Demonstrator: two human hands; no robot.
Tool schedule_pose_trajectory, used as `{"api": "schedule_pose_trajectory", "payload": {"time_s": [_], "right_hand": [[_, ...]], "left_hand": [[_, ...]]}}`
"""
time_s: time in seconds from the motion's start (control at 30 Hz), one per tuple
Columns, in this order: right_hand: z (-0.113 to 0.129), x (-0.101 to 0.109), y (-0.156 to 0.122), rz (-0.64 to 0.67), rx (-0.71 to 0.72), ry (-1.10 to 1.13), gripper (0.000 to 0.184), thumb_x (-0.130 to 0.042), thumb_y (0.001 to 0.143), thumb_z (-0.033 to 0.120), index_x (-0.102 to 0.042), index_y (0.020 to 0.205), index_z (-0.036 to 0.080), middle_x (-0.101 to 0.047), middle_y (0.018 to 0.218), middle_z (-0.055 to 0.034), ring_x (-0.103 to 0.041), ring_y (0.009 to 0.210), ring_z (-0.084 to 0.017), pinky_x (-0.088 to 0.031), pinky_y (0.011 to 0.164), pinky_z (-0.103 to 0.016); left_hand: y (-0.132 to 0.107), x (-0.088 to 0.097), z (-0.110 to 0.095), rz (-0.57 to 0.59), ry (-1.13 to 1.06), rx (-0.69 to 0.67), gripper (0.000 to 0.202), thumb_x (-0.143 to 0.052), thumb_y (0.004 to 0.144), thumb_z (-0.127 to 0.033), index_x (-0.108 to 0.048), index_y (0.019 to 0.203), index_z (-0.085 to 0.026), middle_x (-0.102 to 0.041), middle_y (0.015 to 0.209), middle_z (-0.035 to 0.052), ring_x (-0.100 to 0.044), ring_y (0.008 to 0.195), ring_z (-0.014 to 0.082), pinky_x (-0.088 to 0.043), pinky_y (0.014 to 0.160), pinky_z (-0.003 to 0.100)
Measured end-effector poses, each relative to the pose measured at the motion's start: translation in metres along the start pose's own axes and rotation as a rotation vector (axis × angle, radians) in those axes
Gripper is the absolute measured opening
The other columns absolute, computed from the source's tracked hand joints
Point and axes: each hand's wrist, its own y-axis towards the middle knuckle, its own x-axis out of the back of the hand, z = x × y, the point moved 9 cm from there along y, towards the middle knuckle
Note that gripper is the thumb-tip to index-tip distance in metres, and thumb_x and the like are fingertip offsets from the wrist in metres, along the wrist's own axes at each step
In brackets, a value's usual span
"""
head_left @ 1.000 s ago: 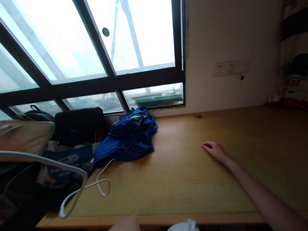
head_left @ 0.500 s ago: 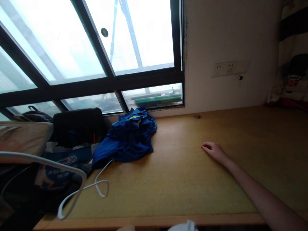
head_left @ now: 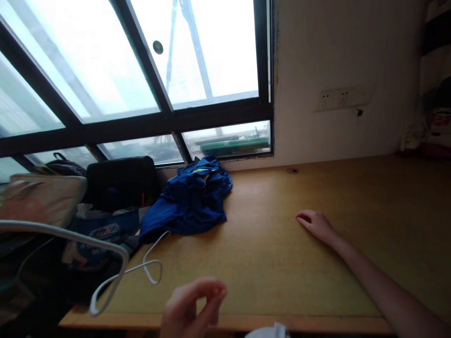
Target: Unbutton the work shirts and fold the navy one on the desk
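Observation:
My left hand [head_left: 193, 307] has its thumb and index fingertips pinched together over the near edge of the wooden table [head_left: 260, 263]. A small gap shows inside the ring of its fingers, and I see nothing held there. Farther right, my right hand [head_left: 317, 226] rests on the tabletop, thumb and fingertips together, with no object visible in it. A blue cloth garment [head_left: 192, 202] lies crumpled beyond my left hand, by the window. Between that garment and the near edge, a white cable [head_left: 151, 274] loops over the table's left side.
Left of the table are a blue printed bag [head_left: 105, 234], a black case [head_left: 123, 183] and a beige box-like bag [head_left: 45, 197]. Behind stands a dark-framed window [head_left: 169, 117]. The wall carries power sockets [head_left: 334, 98]. Striped fabric [head_left: 437, 42] hangs at far right.
My left hand has come up into view from below the near table edge, fingers pinched. My right hand stays in place on the table. The view has shifted slightly left.

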Motion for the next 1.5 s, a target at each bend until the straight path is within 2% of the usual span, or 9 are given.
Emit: {"api": "schedule_pose_trajectory", "payload": {"time_s": [0.17, 0.37, 0.47, 0.63, 0.93, 1.1, 1.2, 1.33, 1.5], "right_hand": [[-0.003, -0.002, 0.000, 0.000, 0.006, 0.004, 0.021, -0.045, 0.074, 0.028, -0.064, 0.080, 0.020, -0.065, 0.082, -0.0037, -0.059, 0.075, -0.017, -0.044, 0.070, -0.029], [-0.008, -0.005, 0.002, 0.014, -0.001, 0.030, 0.020, -0.046, 0.074, 0.029, -0.064, 0.080, 0.020, -0.065, 0.082, -0.0037, -0.059, 0.076, -0.017, -0.044, 0.070, -0.029], [-0.009, -0.005, 0.003, 0.016, -0.011, 0.038, 0.020, -0.047, 0.074, 0.029, -0.064, 0.080, 0.020, -0.065, 0.082, -0.0034, -0.059, 0.076, -0.017, -0.044, 0.070, -0.028], [-0.009, -0.005, 0.003, 0.014, -0.015, 0.039, 0.020, -0.046, 0.074, 0.029, -0.064, 0.080, 0.020, -0.065, 0.083, -0.0037, -0.059, 0.076, -0.017, -0.044, 0.070, -0.029], [-0.006, -0.005, 0.001, 0.014, 0.001, 0.008, 0.022, -0.045, 0.075, 0.029, -0.064, 0.081, 0.020, -0.065, 0.084, -0.0044, -0.059, 0.077, -0.018, -0.044, 0.071, -0.030], [-0.002, -0.005, 0.000, 0.026, 0.000, -0.004, 0.024, -0.044, 0.076, 0.031, -0.064, 0.082, 0.020, -0.065, 0.084, -0.0048, -0.059, 0.077, -0.018, -0.044, 0.071, -0.030], [0.001, -0.005, 0.000, 0.035, 0.006, -0.017, 0.024, -0.044, 0.077, 0.031, -0.064, 0.082, 0.019, -0.065, 0.084, -0.0049, -0.059, 0.077, -0.018, -0.044, 0.071, -0.030], [0.002, -0.004, 0.001, 0.040, 0.007, -0.019, 0.024, -0.044, 0.077, 0.032, -0.064, 0.081, 0.020, -0.065, 0.084, -0.0048, -0.059, 0.078, -0.019, -0.044, 0.070, -0.030], [0.003, -0.004, 0.003, 0.047, -0.004, -0.022, 0.024, -0.044, 0.076, 0.033, -0.065, 0.081, 0.021, -0.065, 0.084, -0.0050, -0.059, 0.077, -0.020, -0.044, 0.071, -0.031]], "left_hand": [[0.081, -0.030, 0.026, 0.127, 0.144, 0.026, 0.023, -0.049, 0.077, -0.040, -0.055, 0.076, -0.017, -0.047, 0.045, -0.0046, -0.046, 0.041, 0.0103, -0.034, 0.042, 0.019], [0.156, -0.009, 0.049, -0.167, 0.705, -0.071, 0.037, -0.027, 0.087, -0.035, -0.054, 0.070, -0.017, -0.058, 0.067, 0.0049, -0.055, 0.068, 0.0168, -0.039, 0.063, 0.026], [0.179, -0.001, 0.050, -0.344, 0.855, -0.058, 0.042, -0.032, 0.084, -0.043, -0.050, 0.104, -0.011, -0.049, 0.111, 0.0176, -0.049, 0.099, 0.0275, -0.039, 0.077, 0.036], [0.198, -0.041, 0.093, 0.031, 1.053, 0.080, 0.078, -0.052, 0.070, -0.055, -0.022, 0.132, -0.018, -0.033, 0.123, 0.0260, -0.052, 0.094, 0.0359, -0.042, 0.068, 0.043], [0.154, -0.087, 0.047, 0.073, 0.835, -0.426, 0.031, -0.026, 0.089, -0.026, -0.054, 0.086, -0.013, -0.058, 0.075, 0.0086, -0.058, 0.068, 0.0167, -0.044, 0.059, 0.025], [0.057, -0.132, -0.027, 0.229, 0.502, -0.950, 0.026, -0.030, 0.086, -0.018, -0.055, 0.088, -0.015, -0.056, 0.061, 0.0042, -0.054, 0.054, 0.0127, -0.042, 0.050, 0.021], [-0.015, -0.155, -0.060, 0.544, 0.375, -1.265, 0.023, -0.038, 0.082, -0.019, -0.059, 0.091, -0.022, -0.057, 0.056, 0.0021, -0.056, 0.054, 0.0139, -0.044, 0.050, 0.022], [-0.046, -0.162, -0.068, 0.933, 0.251, -1.039, 0.020, -0.052, 0.074, -0.024, -0.064, 0.089, -0.031, -0.065, 0.069, 0.0024, -0.062, 0.075, 0.0170, -0.049, 0.065, 0.021], [-0.040, -0.139, -0.090, 0.755, 0.184, -0.794, 0.023, -0.049, 0.077, -0.030, -0.063, 0.096, -0.031, -0.065, 0.078, 0.0057, -0.062, 0.079, 0.0186, -0.051, 0.065, 0.023]]}}
